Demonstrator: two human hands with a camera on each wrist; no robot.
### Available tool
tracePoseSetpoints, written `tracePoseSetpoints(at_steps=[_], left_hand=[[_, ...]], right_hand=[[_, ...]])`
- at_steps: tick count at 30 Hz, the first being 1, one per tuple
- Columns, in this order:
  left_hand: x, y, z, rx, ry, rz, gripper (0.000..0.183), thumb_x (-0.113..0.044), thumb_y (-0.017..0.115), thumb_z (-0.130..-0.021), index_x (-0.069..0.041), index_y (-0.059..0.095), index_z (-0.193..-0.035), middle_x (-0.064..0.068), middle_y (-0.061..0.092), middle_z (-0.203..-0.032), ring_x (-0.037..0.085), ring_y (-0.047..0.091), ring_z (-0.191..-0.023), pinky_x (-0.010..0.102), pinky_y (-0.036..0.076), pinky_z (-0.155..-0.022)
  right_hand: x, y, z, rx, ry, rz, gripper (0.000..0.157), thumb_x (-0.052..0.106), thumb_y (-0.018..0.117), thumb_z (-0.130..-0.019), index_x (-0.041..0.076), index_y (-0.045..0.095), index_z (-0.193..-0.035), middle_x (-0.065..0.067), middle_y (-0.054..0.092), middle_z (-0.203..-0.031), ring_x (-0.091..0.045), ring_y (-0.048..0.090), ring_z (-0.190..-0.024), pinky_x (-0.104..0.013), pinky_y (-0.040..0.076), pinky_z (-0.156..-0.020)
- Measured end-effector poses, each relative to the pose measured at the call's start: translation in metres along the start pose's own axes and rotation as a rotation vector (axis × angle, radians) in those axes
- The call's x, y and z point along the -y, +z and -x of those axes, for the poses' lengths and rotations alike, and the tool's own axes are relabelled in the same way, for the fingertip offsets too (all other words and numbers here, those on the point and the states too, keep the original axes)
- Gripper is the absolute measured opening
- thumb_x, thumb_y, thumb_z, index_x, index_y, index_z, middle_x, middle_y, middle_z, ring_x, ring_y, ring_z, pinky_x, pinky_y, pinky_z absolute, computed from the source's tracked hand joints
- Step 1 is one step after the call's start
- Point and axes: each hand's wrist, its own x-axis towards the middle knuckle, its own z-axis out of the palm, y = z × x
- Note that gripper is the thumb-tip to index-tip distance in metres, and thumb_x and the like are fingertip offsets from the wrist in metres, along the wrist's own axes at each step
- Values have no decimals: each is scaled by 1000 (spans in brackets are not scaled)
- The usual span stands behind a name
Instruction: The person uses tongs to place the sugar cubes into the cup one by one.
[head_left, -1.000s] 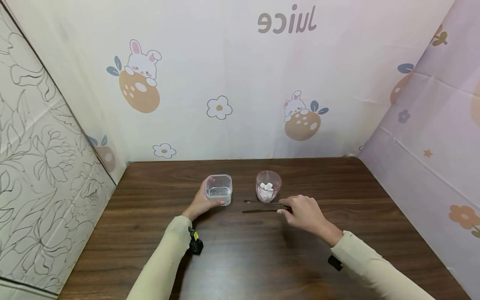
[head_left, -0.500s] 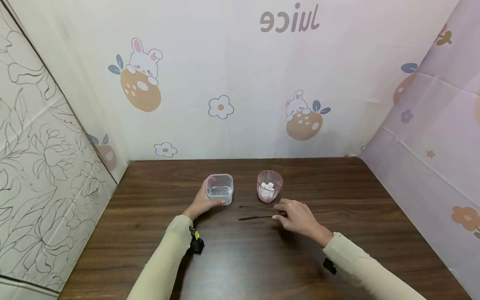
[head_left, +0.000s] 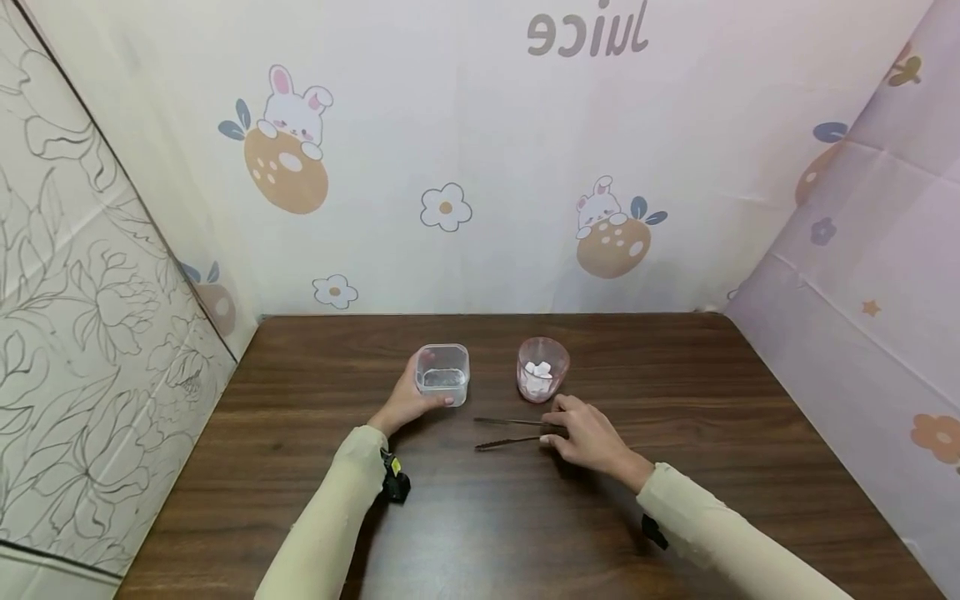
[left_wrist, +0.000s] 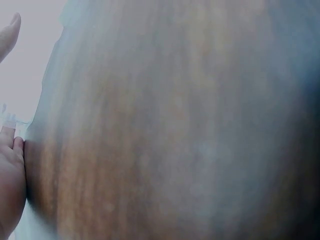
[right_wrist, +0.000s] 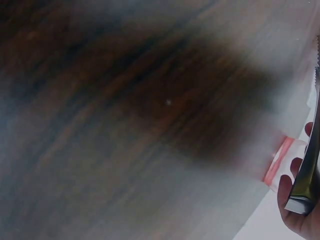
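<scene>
In the head view my left hand (head_left: 407, 402) grips a clear, square plastic container (head_left: 444, 381) from its left side, thumb along the near wall. No contents can be made out in it. My right hand (head_left: 588, 433) holds a pair of dark metal tongs (head_left: 508, 442) with toothed tips. Their arms point left and stand apart, with nothing seen between them. Just behind the tongs stands a pinkish clear glass (head_left: 557, 379) holding several white cubes (head_left: 536, 375). The right wrist view shows the tongs (right_wrist: 306, 175) in my fingers, beside the glass's red-banded part (right_wrist: 281, 159).
A dark wood-grain table (head_left: 465, 533) lies under everything. Its back edge meets a printed cloth wall (head_left: 495, 267). More patterned panels rise at the left (head_left: 97, 333) and right (head_left: 840, 292). The left wrist view is mostly blurred table.
My right hand and the tongs have moved left and nearer to me, away from the glass. The tong arms look slightly wider apart. The left hand keeps its hold on the container.
</scene>
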Motion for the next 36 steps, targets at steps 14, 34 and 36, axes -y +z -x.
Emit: tracePoseSetpoints(at_steps=[14, 34, 36], left_hand=[[13, 3, -6, -18, 4, -10, 101, -6, 85, -66, -7, 24, -147, 21, 38, -142, 38, 40, -126, 52, 30, -105], [-21, -2, 4, 30, 5, 26, 98, 4, 81, -68, 7, 20, -145, 33, 32, -142, 48, 34, -127, 57, 26, -106], [-20, -2, 3, 36, -5, 26, 98, 4, 81, -68, 6, 20, -146, 33, 32, -142, 48, 34, -127, 57, 26, -106]], right_hand=[[-10, 7, 7, 32, 54, -7, 29, 24, 79, -78, 4, 75, -99, 1, 51, -82, -9, 42, -67, -24, 37, -57], [-12, 11, 8, 29, 6, 83, 30, 27, 79, -77, 7, 75, -100, 4, 50, -83, -11, 46, -69, -26, 37, -57], [-12, 11, 8, 32, 6, 89, 31, 27, 79, -77, 7, 75, -101, 4, 50, -83, -11, 46, -70, -27, 37, -58]])
